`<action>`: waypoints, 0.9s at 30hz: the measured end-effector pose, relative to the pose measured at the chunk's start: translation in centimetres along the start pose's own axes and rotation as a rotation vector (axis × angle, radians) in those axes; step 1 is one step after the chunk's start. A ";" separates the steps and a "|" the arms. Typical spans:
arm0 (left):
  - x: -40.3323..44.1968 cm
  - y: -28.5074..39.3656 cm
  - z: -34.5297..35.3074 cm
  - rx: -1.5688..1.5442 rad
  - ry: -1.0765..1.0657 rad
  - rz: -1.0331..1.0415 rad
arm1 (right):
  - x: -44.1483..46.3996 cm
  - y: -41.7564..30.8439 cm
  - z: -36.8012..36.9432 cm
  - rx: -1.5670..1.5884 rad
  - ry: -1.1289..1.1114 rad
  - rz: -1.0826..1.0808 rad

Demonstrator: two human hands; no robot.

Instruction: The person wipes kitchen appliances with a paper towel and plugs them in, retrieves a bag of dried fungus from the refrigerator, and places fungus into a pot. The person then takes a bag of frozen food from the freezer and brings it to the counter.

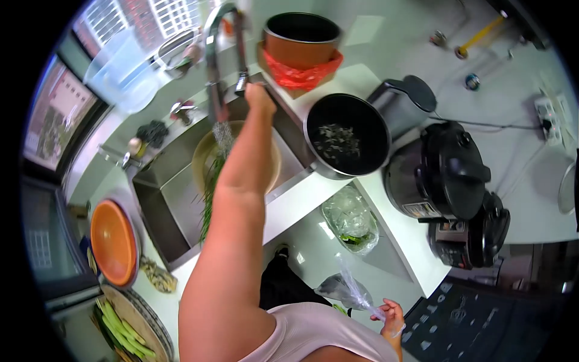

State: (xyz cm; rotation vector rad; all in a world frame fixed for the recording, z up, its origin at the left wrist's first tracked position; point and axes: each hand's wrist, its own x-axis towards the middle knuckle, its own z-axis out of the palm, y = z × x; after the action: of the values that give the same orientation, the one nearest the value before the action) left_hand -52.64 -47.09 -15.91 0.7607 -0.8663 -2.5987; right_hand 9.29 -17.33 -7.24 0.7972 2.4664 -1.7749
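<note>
My left hand (258, 99) reaches across the sink, its fingers closed at the handle (242, 83) of the tall chrome faucet (211, 51). Water (223, 137) runs from the spout into a yellowish basin (199, 161) standing in the steel sink (178, 202). Long thin green stalks (211, 193) lie in that basin and hang over its rim; my forearm covers part of both. Low at my right side, my right hand (391, 317) grips the gathered top of a clear plastic bag (356, 292). The bag's contents are hard to make out.
Right of the sink stand a black pot (347, 136) with dark bits inside, a grey kettle (404, 108) and a black pressure cooker (443, 172). An orange basin (113, 242) sits at left. Another plastic bag (351, 220) with greens lies below the counter.
</note>
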 end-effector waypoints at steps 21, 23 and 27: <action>-69.3 -17.7 -5.0 1.134 -2.328 0.488 | -7.7 3.9 -25.3 0.536 0.399 -0.246; -74.9 -22.7 -7.0 0.961 -2.307 0.537 | -10.9 7.3 -30.9 0.427 0.346 -0.319; -87.8 -28.5 -7.6 0.818 -2.259 0.281 | -14.2 14.3 -41.8 -0.527 0.434 -0.358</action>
State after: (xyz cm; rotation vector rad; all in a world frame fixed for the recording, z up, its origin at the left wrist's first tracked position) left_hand 20.21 9.08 -4.72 -2.4580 -1.9881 -1.5839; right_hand 39.38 17.47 -0.74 0.7866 3.3161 -0.9691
